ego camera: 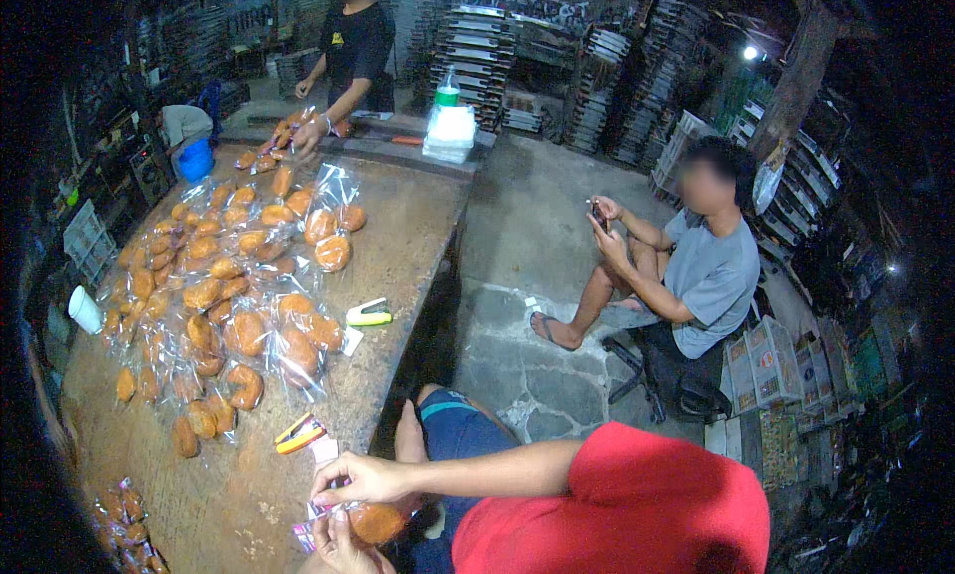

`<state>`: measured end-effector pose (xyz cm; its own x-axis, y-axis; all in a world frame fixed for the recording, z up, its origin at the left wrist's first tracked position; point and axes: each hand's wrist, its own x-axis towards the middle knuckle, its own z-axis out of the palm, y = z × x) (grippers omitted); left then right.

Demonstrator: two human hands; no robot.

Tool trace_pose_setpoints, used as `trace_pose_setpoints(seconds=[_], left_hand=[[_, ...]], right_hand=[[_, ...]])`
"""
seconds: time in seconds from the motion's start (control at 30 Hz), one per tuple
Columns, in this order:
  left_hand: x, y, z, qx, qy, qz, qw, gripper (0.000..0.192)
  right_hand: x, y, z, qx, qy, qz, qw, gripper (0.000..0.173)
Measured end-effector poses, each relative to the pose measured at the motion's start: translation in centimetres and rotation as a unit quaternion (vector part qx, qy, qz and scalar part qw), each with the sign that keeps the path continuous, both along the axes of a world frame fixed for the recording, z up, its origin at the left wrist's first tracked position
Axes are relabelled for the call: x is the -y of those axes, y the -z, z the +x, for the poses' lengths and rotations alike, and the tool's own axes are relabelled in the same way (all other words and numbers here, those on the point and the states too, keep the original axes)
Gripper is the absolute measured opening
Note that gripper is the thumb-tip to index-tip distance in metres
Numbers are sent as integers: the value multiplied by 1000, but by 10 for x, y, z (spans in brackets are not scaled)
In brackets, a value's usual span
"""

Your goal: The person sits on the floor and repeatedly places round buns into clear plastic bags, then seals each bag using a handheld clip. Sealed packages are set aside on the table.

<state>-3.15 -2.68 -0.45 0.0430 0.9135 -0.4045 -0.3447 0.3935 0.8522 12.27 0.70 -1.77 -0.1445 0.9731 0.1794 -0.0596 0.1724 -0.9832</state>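
Close before me, my left hand (345, 546) grips the gathered neck of a clear plastic bag holding a round browned bun (377, 523). My right hand (365, 480) pinches a pink-and-white printed label (304, 535) at the bag's top, its fingers nearly meeting those of the left. Part of the bag is hidden by my hands. Just beyond them lies a yellow-orange stapler (300, 434), beside small pale paper labels (324, 450). Many bagged buns (224, 298) are heaped over the wooden table (395, 238); one near the edge looks ring-shaped (245, 387).
A green-yellow stapler (369, 313) lies near the table edge. Labelled packs (127, 522) sit at the near left corner. A person in black (358, 52) handles bagged buns at the far end, by clear bags (449, 134). Another person (709, 275) sits to the right, holding a phone.
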Motion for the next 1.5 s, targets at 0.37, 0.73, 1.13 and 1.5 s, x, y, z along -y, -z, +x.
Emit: trace_pose_setpoints(seconds=[0.37, 0.73, 1.13, 1.5], left_hand=[[-6, 14, 0, -206, 92, 61, 972, 23], [-13, 4, 27, -173, 71, 11, 982, 30], [-23, 27, 11, -184, 43, 125, 974, 27], [-29, 90, 6, 22, -7, 113, 993, 23]], right_hand=[[8, 20, 8, 9, 27, 54, 998, 28], [23, 24, 41, 121, 79, 154, 977, 26], [20, 32, 25, 137, 64, 38, 988, 33], [20, 31, 29, 220, 80, -10, 972, 23]])
